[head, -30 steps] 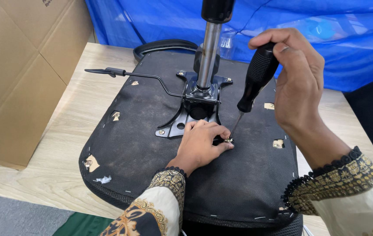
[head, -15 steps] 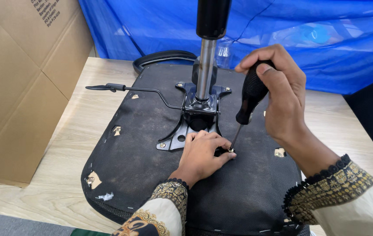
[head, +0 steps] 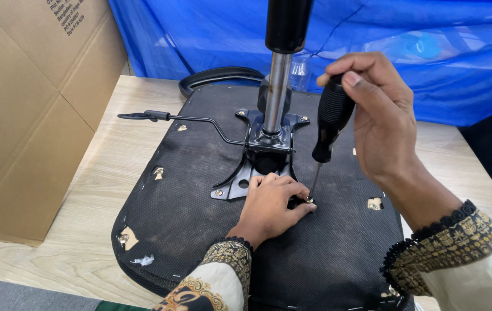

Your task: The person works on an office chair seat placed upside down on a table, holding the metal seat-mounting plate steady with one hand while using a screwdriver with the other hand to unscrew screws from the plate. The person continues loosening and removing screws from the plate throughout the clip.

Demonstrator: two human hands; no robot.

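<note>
— Black mesh fabric: underside of an office chair seat (head: 200,219), lying face-down on the pale wood worktop (head: 102,190). Torn patches show along its edges.

— Item fixed to it?

— Black metal mounting plate (head: 257,167) with a gas-lift column (head: 276,92) standing upright from it and a lever (head: 171,118) reaching out to the left.

— Hands?

— Right hand (head: 381,121): closed around the black handle of a screwdriver (head: 327,126), shaft angled down. Left hand (head: 272,207): fingers pinched narrow round the tip, at a screw (head: 309,200) by the plate's near right corner.

— Step in hand?

— Driving that screw, I judge. Whether it is going in or out I cannot tell.

— Next move calls for?

— Keeping the tip seated and the shaft steady while the handle turns.

— Surroundings?

— Cardboard box (head: 27,109) on the left, blue tarpaulin (head: 430,52) behind.
</note>
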